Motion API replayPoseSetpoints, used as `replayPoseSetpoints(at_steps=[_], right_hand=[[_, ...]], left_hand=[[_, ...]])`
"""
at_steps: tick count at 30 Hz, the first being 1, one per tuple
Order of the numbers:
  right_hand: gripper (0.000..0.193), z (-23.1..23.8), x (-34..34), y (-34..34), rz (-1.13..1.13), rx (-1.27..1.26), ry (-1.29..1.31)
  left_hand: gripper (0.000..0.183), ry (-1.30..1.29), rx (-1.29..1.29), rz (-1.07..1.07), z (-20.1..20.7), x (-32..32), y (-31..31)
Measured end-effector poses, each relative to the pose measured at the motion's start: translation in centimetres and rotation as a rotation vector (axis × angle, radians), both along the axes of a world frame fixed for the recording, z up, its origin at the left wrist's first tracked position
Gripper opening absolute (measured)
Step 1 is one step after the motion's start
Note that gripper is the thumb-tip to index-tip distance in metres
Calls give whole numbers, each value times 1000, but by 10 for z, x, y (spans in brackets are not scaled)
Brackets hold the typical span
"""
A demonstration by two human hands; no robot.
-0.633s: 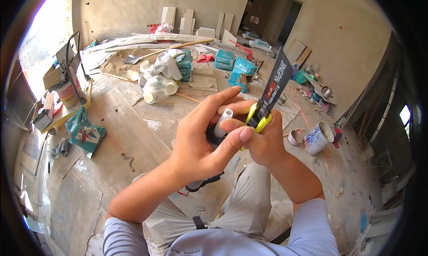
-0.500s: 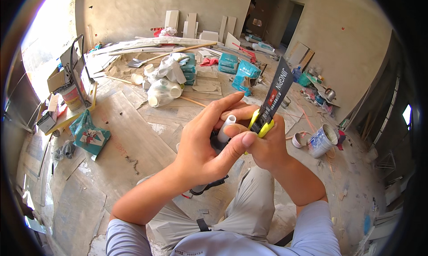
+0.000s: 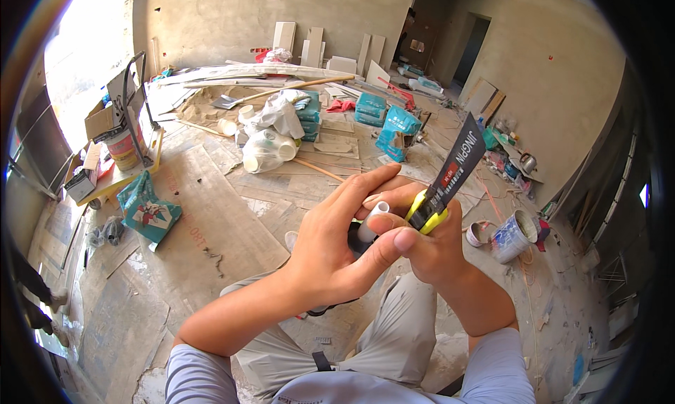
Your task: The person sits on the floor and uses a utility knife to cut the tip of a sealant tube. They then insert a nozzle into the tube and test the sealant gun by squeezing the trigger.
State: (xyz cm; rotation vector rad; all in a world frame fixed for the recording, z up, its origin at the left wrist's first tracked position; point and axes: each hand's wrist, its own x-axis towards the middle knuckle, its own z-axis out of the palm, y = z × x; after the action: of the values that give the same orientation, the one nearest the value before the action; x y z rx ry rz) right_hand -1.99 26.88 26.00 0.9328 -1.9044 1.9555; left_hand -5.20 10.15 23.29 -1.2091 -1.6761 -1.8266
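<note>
In front of my chest, both hands are close together and touching. My left hand (image 3: 323,246) is curled round a short white plastic pipe (image 3: 373,222), its open end facing up; something dark shows beside it inside the hand. My right hand (image 3: 437,253) grips a tool (image 3: 453,168) with a yellow-and-black handle and a broad, dark, blade-shaped end that points up and right. The tool's exact kind is unclear, and its lower part is hidden in the fist. My left thumb reaches across toward my right hand.
A trolley (image 3: 91,193) with boxes and a bucket stands left, near a teal bag (image 3: 146,210). Ahead lie a shovel (image 3: 281,90), white bundles (image 3: 269,147), and teal sacks (image 3: 397,133). A paint bucket (image 3: 513,236) sits right. A person's legs (image 3: 39,291) show at the left edge.
The whole view has shifted slightly, with my hands and the tool now a little lower and further right. A person's legs have come in at the left edge. Both grips look the same.
</note>
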Motion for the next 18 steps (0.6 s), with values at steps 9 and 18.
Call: replayPoseSetpoints(at_steps=[9, 18], right_hand=[[23, -4, 2, -2, -7, 4, 93], [25, -10, 11, -9, -40, -41, 25]], left_hand=[[74, -109, 16, -193, 6, 2, -3], [67, -272, 3, -233, 10, 19, -12]])
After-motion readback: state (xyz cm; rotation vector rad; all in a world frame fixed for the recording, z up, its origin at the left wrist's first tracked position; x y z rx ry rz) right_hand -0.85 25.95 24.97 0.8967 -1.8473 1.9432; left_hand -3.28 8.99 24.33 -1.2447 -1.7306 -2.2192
